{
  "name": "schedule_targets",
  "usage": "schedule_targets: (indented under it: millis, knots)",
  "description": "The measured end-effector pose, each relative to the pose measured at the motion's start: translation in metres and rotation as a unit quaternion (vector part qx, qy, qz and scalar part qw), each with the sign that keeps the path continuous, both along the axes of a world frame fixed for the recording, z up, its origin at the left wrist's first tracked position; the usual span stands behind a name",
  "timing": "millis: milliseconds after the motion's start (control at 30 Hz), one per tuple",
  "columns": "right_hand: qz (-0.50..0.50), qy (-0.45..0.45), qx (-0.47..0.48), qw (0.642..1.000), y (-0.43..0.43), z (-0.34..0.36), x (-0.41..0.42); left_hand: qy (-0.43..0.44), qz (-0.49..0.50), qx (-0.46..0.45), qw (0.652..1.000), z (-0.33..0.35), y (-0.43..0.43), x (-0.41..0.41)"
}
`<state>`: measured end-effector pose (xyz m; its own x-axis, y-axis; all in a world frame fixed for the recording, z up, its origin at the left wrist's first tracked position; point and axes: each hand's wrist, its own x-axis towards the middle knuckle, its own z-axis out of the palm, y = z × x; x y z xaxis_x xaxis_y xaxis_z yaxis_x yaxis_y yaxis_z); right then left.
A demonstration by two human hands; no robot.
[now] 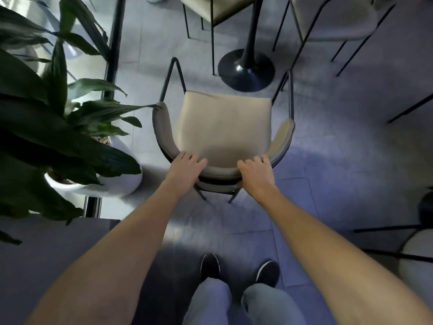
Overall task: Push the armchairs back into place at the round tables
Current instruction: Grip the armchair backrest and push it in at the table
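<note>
no legible text, no labels, no brand marks, no numbers, no signs anywhere in the head view

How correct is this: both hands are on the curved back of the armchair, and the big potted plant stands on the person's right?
Wrong in one point. The head view shows the potted plant on the person's left, not right. The rest stands: left hand and right hand are both on the curved back of the armchair.
</note>
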<state>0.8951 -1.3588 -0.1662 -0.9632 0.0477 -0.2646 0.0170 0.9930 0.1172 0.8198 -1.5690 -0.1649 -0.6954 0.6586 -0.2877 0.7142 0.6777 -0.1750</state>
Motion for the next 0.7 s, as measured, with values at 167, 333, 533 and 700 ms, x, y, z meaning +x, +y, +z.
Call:
schedule_targets:
  millis: [167, 333, 533, 700]
  knots:
    - [0.009, 0.018, -0.010, 1.000, 0.007, -0.004, -0.003, 0.012, 0.020, -0.001, 1.000, -0.003, 0.007, 0.000]
    - [0.049, -0.002, -0.032, 0.998, 0.016, -0.007, -0.014, 0.024, 0.003, 0.007, 1.000, -0.003, 0.007, -0.006]
    - [0.040, 0.000, -0.013, 0.999, 0.032, -0.002, -0.019, 0.017, 0.004, 0.022, 1.000, -0.001, 0.025, -0.014]
    - [0.029, -0.004, -0.010, 1.000, 0.064, -0.002, -0.035, 0.025, -0.003, 0.024, 0.999, -0.006, 0.057, -0.031]
